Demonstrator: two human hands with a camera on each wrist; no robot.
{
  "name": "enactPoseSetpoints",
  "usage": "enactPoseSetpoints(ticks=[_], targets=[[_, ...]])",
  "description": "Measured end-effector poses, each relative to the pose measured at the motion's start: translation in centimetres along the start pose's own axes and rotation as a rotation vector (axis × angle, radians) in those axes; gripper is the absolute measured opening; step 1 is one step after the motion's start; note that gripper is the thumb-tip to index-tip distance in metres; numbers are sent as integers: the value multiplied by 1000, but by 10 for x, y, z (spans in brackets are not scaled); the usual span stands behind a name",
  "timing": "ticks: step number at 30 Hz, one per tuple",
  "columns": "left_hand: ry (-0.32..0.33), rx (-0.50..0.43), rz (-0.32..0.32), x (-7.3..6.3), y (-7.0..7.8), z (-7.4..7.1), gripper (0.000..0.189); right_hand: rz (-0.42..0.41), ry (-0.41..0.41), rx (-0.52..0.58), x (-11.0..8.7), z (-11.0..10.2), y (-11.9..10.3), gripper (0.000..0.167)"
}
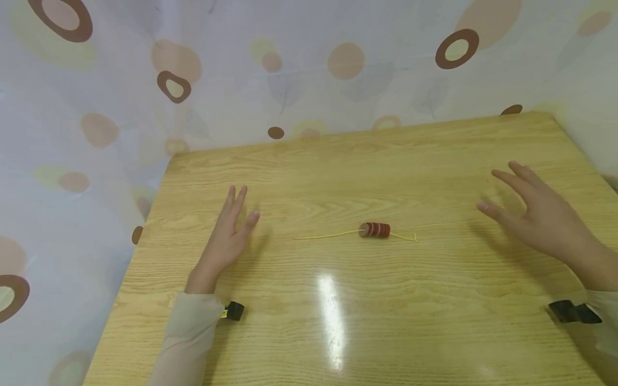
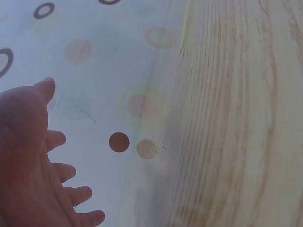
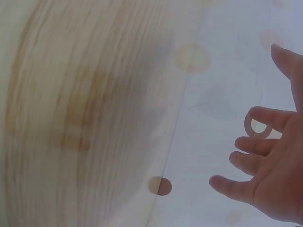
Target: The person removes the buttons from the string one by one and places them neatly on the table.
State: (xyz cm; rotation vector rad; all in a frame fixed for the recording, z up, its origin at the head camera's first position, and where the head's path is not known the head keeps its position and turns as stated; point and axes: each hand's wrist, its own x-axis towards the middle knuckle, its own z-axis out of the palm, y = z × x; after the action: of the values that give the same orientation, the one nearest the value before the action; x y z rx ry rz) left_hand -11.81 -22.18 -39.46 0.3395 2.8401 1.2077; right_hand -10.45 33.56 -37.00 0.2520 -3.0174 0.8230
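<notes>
A small stack of reddish and dark discs [image 1: 375, 230], strung on a yellow cord [image 1: 328, 235], lies on its side near the middle of the table. The cord sticks out at both ends, with a small loop or knot at the right tip. To its left, my left hand [image 1: 226, 238] is held over the table, fingers extended and holding nothing. My right hand [image 1: 545, 217] hovers on the other side, fingers spread, touching nothing. In the left wrist view the cord's end [image 2: 184, 33] shows at the top; the right wrist view shows only the hand and background.
The wood-grain table [image 1: 289, 182] meets a pale curtain-like backdrop [image 1: 309, 91] with brown and peach spots along its far edge. Light glares off the table [image 1: 330, 321] near the front. Dark straps [image 1: 574, 312] sit at the wrists.
</notes>
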Motion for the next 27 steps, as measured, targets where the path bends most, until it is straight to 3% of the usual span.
enactPoseSetpoints(ticks=[7,17,21,27], targets=[[-37,-276,1,-4,0,-6,65,3,32,154,-1,0,-7,74],[-97,-557,-34,-9,2,-7,61,100,-65,248,-2,2,-11,75],[-107,-643,-69,-12,0,-6,60,118,-73,261,-3,2,-11,71],[-119,-711,-118,-16,-4,-3,60,126,-75,373,-6,5,-10,62]])
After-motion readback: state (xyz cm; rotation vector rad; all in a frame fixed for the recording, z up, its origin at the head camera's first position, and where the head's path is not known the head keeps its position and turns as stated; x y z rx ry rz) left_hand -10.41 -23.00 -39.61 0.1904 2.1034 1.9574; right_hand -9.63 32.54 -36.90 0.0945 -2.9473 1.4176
